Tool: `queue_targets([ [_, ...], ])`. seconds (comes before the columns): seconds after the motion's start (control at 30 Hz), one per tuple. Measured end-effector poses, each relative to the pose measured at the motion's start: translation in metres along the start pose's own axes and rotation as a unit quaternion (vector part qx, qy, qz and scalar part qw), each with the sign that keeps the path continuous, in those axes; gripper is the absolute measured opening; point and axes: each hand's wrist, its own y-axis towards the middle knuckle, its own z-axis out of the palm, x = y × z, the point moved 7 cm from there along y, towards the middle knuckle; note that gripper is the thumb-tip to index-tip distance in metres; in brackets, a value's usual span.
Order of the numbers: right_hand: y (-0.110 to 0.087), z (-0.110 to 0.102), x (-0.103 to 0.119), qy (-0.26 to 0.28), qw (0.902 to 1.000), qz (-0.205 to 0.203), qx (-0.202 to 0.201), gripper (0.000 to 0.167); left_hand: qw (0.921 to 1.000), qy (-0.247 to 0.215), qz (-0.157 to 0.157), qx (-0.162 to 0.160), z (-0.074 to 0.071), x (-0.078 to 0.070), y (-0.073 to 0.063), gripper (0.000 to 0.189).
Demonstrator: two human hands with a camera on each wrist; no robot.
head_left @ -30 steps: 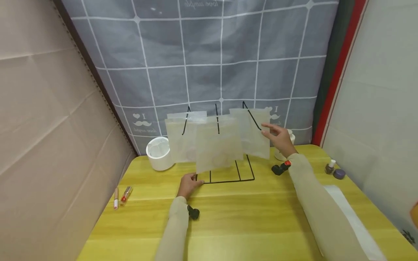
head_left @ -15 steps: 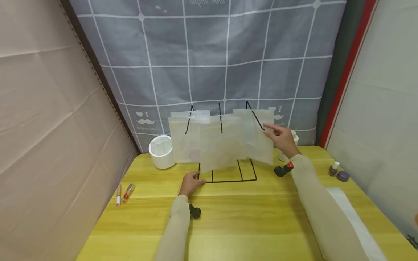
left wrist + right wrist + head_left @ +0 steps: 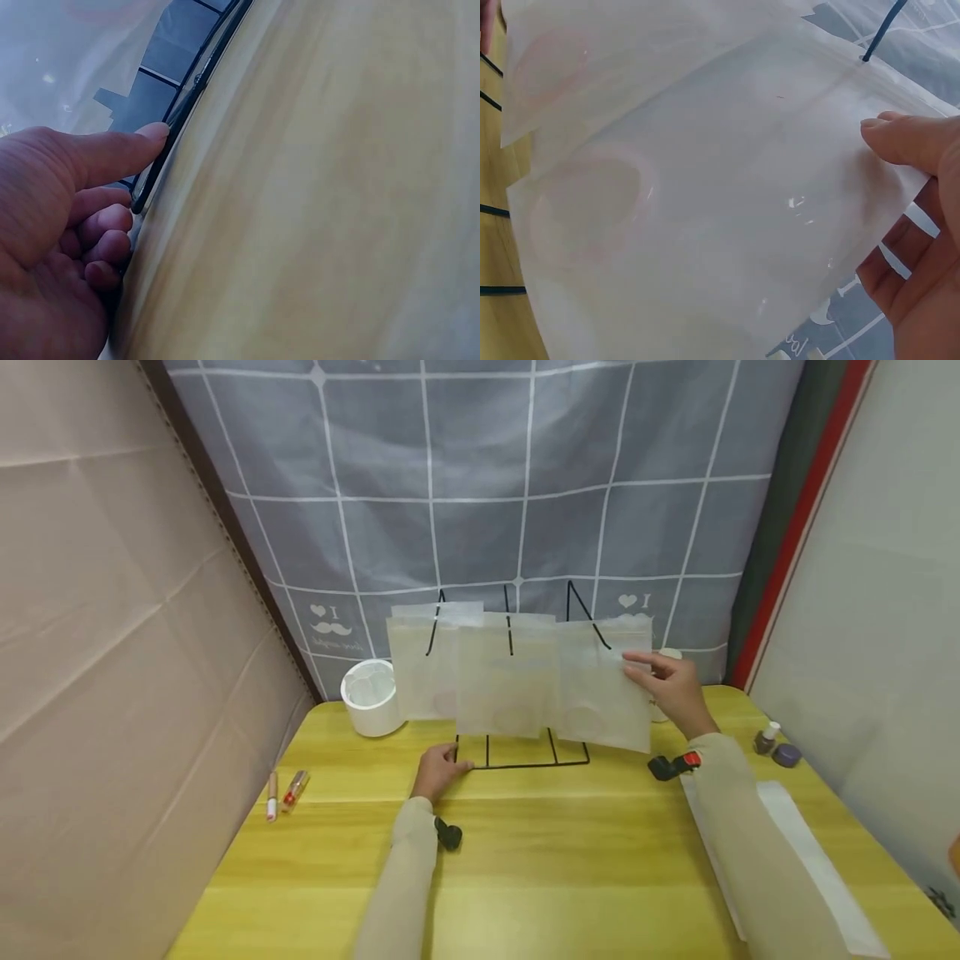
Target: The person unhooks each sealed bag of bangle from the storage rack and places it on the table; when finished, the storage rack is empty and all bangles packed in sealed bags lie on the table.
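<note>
A black wire rack [image 3: 532,766] with upright prongs stands on the table, frosted plastic bags hanging from it. My left hand [image 3: 438,772] grips its front left corner; in the left wrist view the thumb [image 3: 153,133] lies on the black wire. At the right prong, my right hand [image 3: 675,689] pinches the right edge of one bag [image 3: 600,693]. Its thumb [image 3: 900,139] is in front and the other fingers are behind the plastic. A middle bag [image 3: 502,681] and a left bag [image 3: 420,672] hang beside it, slightly overlapping. Faint pinkish rings mark the bags.
Left of the rack stands a white round container [image 3: 372,702]. Lip tubes [image 3: 295,791] lie at the table's left. A nail polish bottle [image 3: 766,739] and a purple jar [image 3: 787,755] stand at the right edge. White sheets [image 3: 813,860] lie under the right forearm.
The right bag has come forward on its prong, now in front of the middle bag's edge. My right hand has shifted right and now pinches it. The left hand stays on the rack.
</note>
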Motion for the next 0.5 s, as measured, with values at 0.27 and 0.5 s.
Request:
queue_targets([
  [0.27,-0.011,-0.009,0.012,-0.01,0.9994,-0.022,-0.024,0.026,0.9999,-0.002,0.008,-0.008,-0.004,-0.003,0.002,0.058],
  [0.5,-0.025,-0.018,0.004,0.003,0.9994,0.009,-0.034,0.027,0.9998,-0.016,0.004,0.007,0.001,0.001,0.002,0.057],
])
